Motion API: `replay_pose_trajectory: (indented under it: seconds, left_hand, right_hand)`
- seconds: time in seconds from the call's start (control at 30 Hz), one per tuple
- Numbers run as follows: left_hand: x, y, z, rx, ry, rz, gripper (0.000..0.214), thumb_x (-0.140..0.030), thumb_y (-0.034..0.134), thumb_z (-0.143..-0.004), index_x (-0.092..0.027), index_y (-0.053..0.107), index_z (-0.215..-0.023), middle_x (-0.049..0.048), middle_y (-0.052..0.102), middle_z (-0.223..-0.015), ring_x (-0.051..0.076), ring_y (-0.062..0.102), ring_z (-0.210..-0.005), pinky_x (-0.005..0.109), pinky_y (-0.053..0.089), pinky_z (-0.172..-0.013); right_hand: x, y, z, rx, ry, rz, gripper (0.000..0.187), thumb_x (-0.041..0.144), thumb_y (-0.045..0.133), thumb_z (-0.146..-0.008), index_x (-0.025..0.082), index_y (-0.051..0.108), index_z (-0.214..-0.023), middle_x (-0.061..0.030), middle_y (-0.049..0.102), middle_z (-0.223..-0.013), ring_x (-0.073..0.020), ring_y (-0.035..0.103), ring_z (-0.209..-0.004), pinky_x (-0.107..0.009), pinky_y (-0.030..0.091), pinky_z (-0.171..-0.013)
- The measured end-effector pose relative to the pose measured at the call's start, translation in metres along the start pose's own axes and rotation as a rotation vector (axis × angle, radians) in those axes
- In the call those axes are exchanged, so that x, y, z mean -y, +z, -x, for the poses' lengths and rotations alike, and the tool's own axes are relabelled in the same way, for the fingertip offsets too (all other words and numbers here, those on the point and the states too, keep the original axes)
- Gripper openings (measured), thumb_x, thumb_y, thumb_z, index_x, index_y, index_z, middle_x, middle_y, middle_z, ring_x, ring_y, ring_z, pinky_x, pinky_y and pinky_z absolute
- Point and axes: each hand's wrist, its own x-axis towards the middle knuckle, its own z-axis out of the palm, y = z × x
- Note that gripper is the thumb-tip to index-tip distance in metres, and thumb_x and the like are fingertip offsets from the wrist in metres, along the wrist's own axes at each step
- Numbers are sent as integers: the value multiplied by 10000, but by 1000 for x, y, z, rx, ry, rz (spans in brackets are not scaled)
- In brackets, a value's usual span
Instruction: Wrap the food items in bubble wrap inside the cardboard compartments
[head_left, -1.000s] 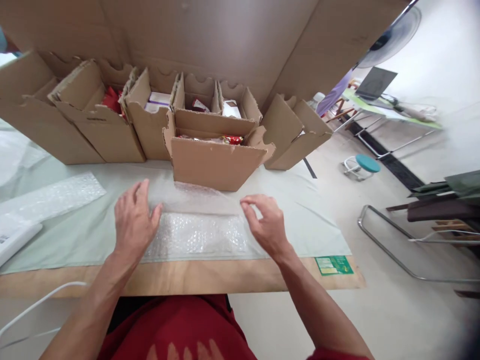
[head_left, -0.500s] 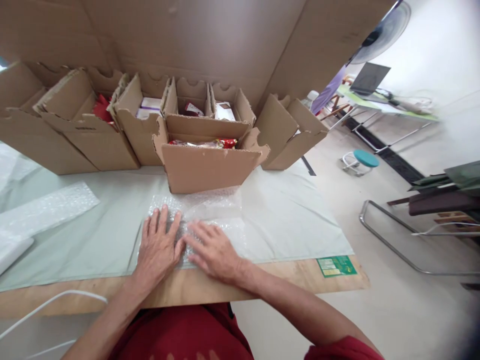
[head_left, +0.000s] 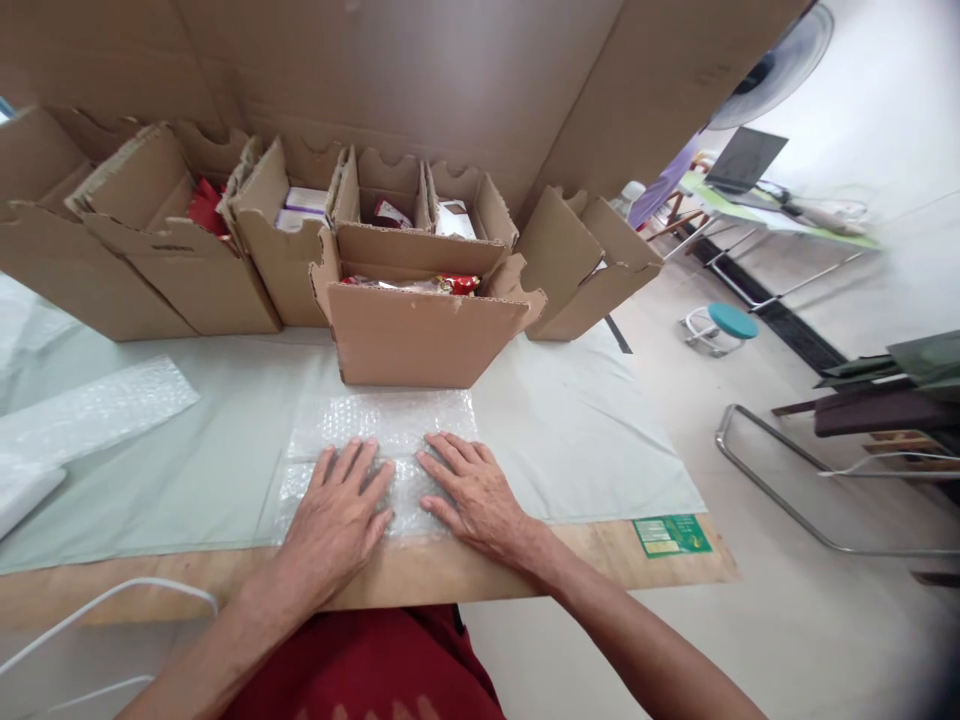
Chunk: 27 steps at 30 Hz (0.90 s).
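A sheet of clear bubble wrap (head_left: 382, 415) lies flat on the pale green cloth, close to the table's front edge. My left hand (head_left: 339, 505) rests palm down on its left part, fingers stretched out. On its right part lies my right hand (head_left: 476, 490), also palm down with the fingers spread. A strip of bubble wrap shows between the two hands. Right behind the sheet stands a cardboard box (head_left: 431, 335) holding red and clear packets (head_left: 457, 284).
Several open cardboard bins (head_left: 202, 290) stand in a row behind, some with small boxes or red items. More bubble wrap (head_left: 97, 405) lies at the left. A green label (head_left: 671, 535) is on the wooden edge. A teal stool (head_left: 733, 320) stands on the floor at right.
My right hand has moved right across the bubble wrap, away from my left hand. My left hand has shifted slightly right and nearer me. The sheet now lies flatter.
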Motion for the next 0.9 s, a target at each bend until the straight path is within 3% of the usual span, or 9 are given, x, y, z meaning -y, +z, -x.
replay_pose_trajectory:
  seconds: [0.17,0.3,0.4,0.5,0.67,0.77,0.9]
  left_hand:
    - [9,2,1,-40,6,33,396,-270,430,-1013,-202,654,-1332,150,575,-1517,335,487,-1443,556,392,-1167]
    - [10,13,-12,-95,-43,6,507,-281,342,-1047,-78,503,-1483,210,508,-1565,311,428,-1497,513,354,-1208]
    - [20,24,-14,-47,-2,-64,612,-414,318,-1059,-10,468,-1493,248,490,-1567,344,431,-1493,539,320,-1219]
    - [42,25,-6,3,66,-112,675,-492,309,-1054,-7,465,-1497,244,452,-1595,359,399,-1512,557,252,-1246]
    - [67,15,2,60,134,-88,678,-525,271,-1058,-64,444,-1524,202,443,-1615,318,376,-1530,541,181,-1272]
    - [63,13,-3,42,92,-83,668,-506,255,-1063,-60,430,-1528,211,430,-1621,319,365,-1535,545,180,-1269]
    - [47,18,-16,15,102,-69,661,-482,272,-1065,-52,391,-1552,214,386,-1646,312,315,-1561,532,166,-1280]
  right_hand:
    - [10,-14,-7,-30,115,11,362,306,522,-1032,143,652,-1329,-180,623,-1438,-326,585,-1278,-498,517,-976]
    - [23,1,-42,-19,68,-8,526,248,483,-1030,76,467,-1527,-185,466,-1604,-301,375,-1518,-474,419,-1169]
    - [20,16,-59,72,89,-26,702,436,536,-1023,36,379,-1578,-200,356,-1666,-322,272,-1575,-494,322,-1253]
    - [11,24,-46,106,172,-3,838,596,532,-995,32,361,-1590,-212,316,-1678,-347,260,-1579,-533,261,-1279]
    - [4,21,3,76,298,87,808,581,462,-1026,6,356,-1585,-232,318,-1671,-356,278,-1573,-545,279,-1265]
    - [7,13,6,33,340,100,762,543,423,-1045,2,365,-1579,-245,325,-1664,-362,288,-1568,-565,296,-1250]
    - [17,8,-37,-39,282,57,694,466,416,-1054,67,322,-1615,-192,278,-1699,-316,215,-1599,-532,271,-1271]
